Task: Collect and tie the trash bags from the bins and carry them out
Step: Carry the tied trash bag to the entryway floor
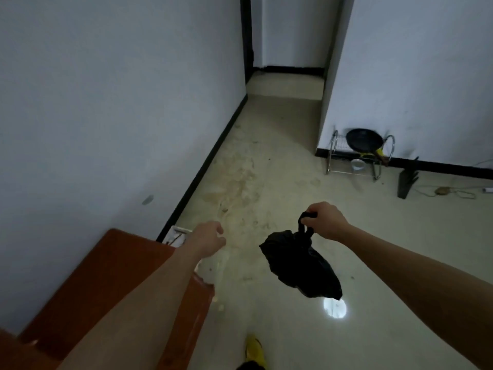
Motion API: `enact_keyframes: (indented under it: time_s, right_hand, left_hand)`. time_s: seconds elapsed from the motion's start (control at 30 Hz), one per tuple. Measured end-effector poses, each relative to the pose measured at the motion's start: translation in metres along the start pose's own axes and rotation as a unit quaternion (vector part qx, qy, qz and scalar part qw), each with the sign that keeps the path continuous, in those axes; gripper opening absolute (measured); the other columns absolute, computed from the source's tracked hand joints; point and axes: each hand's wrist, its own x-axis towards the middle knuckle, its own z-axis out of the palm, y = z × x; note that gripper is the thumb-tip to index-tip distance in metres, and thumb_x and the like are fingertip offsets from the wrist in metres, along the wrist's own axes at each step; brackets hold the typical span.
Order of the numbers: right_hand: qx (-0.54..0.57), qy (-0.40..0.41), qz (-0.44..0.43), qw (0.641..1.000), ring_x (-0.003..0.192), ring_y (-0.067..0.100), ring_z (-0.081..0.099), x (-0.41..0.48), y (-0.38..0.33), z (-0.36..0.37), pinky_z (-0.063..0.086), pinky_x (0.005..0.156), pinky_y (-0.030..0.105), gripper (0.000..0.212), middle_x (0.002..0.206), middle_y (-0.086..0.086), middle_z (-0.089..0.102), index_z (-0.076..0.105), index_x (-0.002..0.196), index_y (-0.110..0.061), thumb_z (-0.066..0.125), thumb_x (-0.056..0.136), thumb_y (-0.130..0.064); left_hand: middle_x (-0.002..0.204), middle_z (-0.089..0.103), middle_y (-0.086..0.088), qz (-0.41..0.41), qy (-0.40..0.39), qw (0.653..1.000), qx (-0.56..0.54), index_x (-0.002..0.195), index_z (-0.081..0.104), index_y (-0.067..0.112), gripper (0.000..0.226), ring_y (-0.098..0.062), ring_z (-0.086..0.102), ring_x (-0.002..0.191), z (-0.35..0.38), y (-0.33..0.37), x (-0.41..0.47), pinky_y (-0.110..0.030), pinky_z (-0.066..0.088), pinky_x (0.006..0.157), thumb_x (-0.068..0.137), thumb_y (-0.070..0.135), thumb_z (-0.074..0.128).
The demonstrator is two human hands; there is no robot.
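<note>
Foot: a yellow shoe [254,348] at the bottom edge.
Left side: a reddish-brown wooden tabletop [106,276] against the white wall, under the left forearm.
Left hand [208,239]: fingers curled in, nothing visible in them.
Right hand [325,221]: fingers wrapped round the knotted top of a black trash bag [301,265].
Bag position: hanging above the stained pale floor [266,161].
Far right: a wire dish rack [330,156] holding a black pan [364,141] and white bowl [357,164], by the wall.

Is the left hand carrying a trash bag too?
No; the left hand shows no bag, while the only black trash bag hangs from the right hand.
</note>
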Motion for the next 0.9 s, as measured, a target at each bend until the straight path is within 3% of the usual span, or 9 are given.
enact_keyframes:
  time_s: [0.17, 0.37, 0.7, 0.83, 0.9]
  right_hand:
    - [0.024, 0.027, 0.003, 0.999, 0.065, 0.018, 0.057, 0.120, -0.052, -0.048, 0.039, 0.054, 0.028, 0.012, 0.072, 0.002, 0.062, 0.065, 0.078, -0.017, 0.066, 0.086, -0.026]
    - [0.021, 0.037, 0.004, 0.999, 0.070, 0.022, 0.058, 0.268, -0.074, -0.084, 0.040, 0.058, 0.031, 0.014, 0.075, 0.005, 0.063, 0.069, 0.083, -0.011, 0.067, 0.086, -0.025]
    - [0.005, -0.002, -0.009, 1.000, 0.075, 0.024, 0.061, 0.583, -0.086, -0.150, 0.044, 0.060, 0.030, 0.015, 0.081, 0.008, 0.066, 0.072, 0.090, -0.009, 0.067, 0.086, -0.024]
    - [-0.011, -0.013, -0.015, 1.000, 0.080, 0.027, 0.064, 0.689, -0.102, -0.193, 0.052, 0.071, 0.036, 0.016, 0.083, 0.008, 0.066, 0.070, 0.086, -0.011, 0.068, 0.085, -0.027]
    - [-0.022, -0.021, -0.014, 0.999, 0.078, 0.025, 0.064, 0.746, -0.111, -0.211, 0.052, 0.070, 0.035, 0.014, 0.082, 0.006, 0.066, 0.068, 0.082, -0.015, 0.067, 0.085, -0.029]
  left_hand:
    - [0.121, 0.058, -0.015, 0.029, 0.018, 0.999, 0.014, 0.122, 0.055, 0.008, 0.036, -0.028, 0.056, 0.108, -0.086, 0.030, 0.127, -0.029, 0.043, 0.084, 0.091, 0.025, 0.058]
    - [0.120, 0.059, -0.012, 0.058, 0.012, 0.998, 0.027, 0.123, 0.057, 0.012, 0.037, -0.024, 0.057, 0.102, -0.146, 0.066, 0.276, -0.027, 0.042, 0.078, 0.090, 0.029, 0.058]
    - [0.120, 0.058, -0.012, 0.012, 0.005, 1.000, 0.017, 0.124, 0.056, 0.014, 0.039, -0.025, 0.059, 0.102, -0.234, 0.129, 0.558, -0.035, 0.050, 0.091, 0.090, 0.033, 0.058]
    - [0.111, 0.062, -0.009, 0.007, 0.011, 1.000, -0.015, 0.117, 0.059, 0.016, 0.033, -0.025, 0.062, 0.096, -0.274, 0.151, 0.648, -0.038, 0.052, 0.088, 0.088, 0.033, 0.059]
    - [0.105, 0.064, -0.009, -0.007, 0.014, 0.999, -0.040, 0.111, 0.061, 0.018, 0.029, -0.024, 0.063, 0.091, -0.290, 0.154, 0.696, -0.038, 0.054, 0.086, 0.087, 0.033, 0.060]
